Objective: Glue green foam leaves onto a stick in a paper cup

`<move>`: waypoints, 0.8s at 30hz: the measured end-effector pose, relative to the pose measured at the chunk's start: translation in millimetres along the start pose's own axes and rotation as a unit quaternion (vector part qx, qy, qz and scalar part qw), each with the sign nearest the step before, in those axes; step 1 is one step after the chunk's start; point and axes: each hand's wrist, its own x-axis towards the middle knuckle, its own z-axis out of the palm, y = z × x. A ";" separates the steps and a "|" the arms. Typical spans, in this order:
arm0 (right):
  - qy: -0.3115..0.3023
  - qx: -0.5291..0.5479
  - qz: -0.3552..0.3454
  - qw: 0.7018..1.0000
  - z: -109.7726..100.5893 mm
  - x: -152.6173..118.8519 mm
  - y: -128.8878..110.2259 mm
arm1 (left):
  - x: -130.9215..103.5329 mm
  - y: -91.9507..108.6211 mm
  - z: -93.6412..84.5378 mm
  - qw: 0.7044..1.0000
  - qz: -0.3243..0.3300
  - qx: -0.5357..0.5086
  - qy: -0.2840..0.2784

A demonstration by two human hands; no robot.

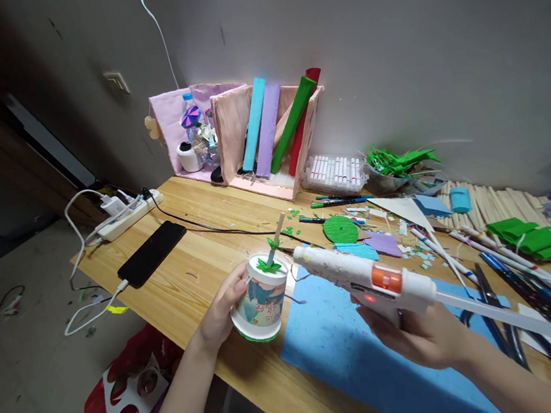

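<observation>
My left hand is wrapped round the side of a decorated paper cup near the table's front edge. On the cup's white top stands a thin stick with green paper leaves round its base. My right hand grips a white glue gun with an orange window and a red light. Its nozzle points left, close to the stick and the cup's top. A long clear glue stick sticks out of the gun's back end.
A blue sheet lies beneath the gun. Black scissors and pens lie at right. A phone and power strip are at left. Pink boxes with crepe rolls, a marker case and green scraps stand behind.
</observation>
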 end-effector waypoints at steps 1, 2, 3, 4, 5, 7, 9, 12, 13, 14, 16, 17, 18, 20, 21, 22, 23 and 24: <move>0.000 0.009 -0.005 1.000 0.1 -0.4 0.3 | -0.3 -0.2 -0.5 1.000 -0.003 -0.002 0.000; 0.001 0.019 -0.008 1.000 0.1 -0.7 0.6 | -0.6 -0.3 -0.8 1.000 -0.005 -0.005 0.001; 0.000 0.027 -0.010 1.000 0.1 -1.0 0.7 | -0.9 -0.3 -0.8 1.000 -0.008 -0.007 0.002; 0.000 0.031 -0.010 0.999 0.1 -1.0 0.7 | -1.1 -0.2 -0.7 1.000 -0.011 -0.009 0.004; -0.002 0.034 -0.008 0.999 -0.1 -1.0 0.5 | -1.4 -0.1 -0.5 1.000 -0.016 -0.011 0.006; -0.008 0.033 -0.006 0.999 -0.8 -0.3 -0.4 | -1.9 0.3 0.2 0.999 -0.027 -0.015 0.010; -0.014 0.030 -0.008 0.999 -1.8 0.8 -1.6 | -2.5 0.6 0.8 0.999 -0.034 -0.017 0.016; -0.014 0.027 -0.018 0.999 -3.0 2.4 -3.1 | -3.5 1.1 1.9 0.999 -0.037 -0.029 0.018; -0.012 0.027 -0.021 0.999 -3.2 2.8 -3.4 | -3.8 1.3 2.4 0.999 -0.039 -0.034 0.016; -0.010 0.027 -0.023 0.999 -3.2 3.1 -3.6 | -4.0 1.7 3.1 0.998 -0.040 -0.039 0.014; -0.008 0.030 -0.022 0.999 -3.0 3.2 -3.7 | -4.3 2.5 4.7 0.998 -0.044 -0.042 0.011; -0.007 0.032 -0.019 0.999 -2.8 3.0 -3.7 | -4.4 2.9 5.4 0.998 -0.045 -0.042 0.010; -0.007 0.035 -0.016 0.999 -2.5 2.7 -3.6 | -4.4 3.2 6.0 0.998 -0.046 -0.041 0.010; -0.010 0.039 -0.007 0.999 -2.3 1.4 -3.2 | -4.5 3.3 6.4 0.998 -0.046 -0.040 0.010; -0.013 0.040 -0.002 0.999 -2.3 0.5 -2.8 | -4.5 3.1 6.2 0.998 -0.044 -0.039 0.008; -0.014 0.040 0.003 0.999 -2.4 -0.6 -2.2 | -4.4 2.9 5.6 0.998 -0.040 -0.038 0.006; -0.015 0.039 0.007 0.999 -2.5 -1.9 -1.3 | -4.1 2.6 4.9 0.999 -0.034 -0.035 0.002; -0.015 0.040 0.010 0.999 -2.6 -3.2 -0.2 | -3.7 2.4 4.0 0.999 -0.028 -0.030 0.000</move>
